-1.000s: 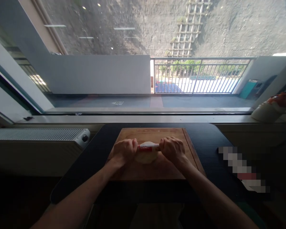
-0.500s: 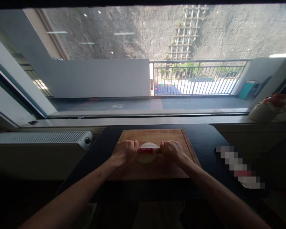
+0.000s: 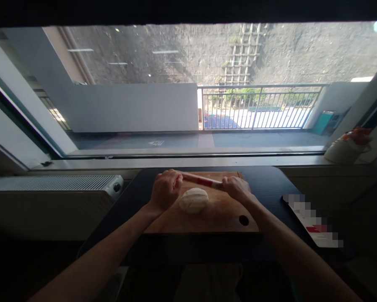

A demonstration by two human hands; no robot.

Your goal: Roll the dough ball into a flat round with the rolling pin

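A rolling pin (image 3: pixel 204 181) with a red label spans between my two hands, tilted so its left end sits farther from me. My left hand (image 3: pixel 167 189) is closed around the left end. Round the right end my right hand (image 3: pixel 237 187) is wrapped. Just below the pin, a pale, flattened oval of dough (image 3: pixel 193 200) lies on the wooden cutting board (image 3: pixel 219 222), apart from the pin and with creases on its top. The board has a dark round hole near its front right corner. Both grips hide the ends of the pin.
The board rests on a black table (image 3: pixel 266 184). A blurred-out flat item (image 3: pixel 312 222) lies at the table's right. A white radiator (image 3: pixel 50 188) stands left, below the window sill (image 3: pixel 188 162). A white pot-like object (image 3: pixel 345 149) sits on the sill's right end.
The rolling pin has come off the dough and moved away from me, now slanted. The dough is uncovered. My right hand moved right and farther from me, showing the board's hole.
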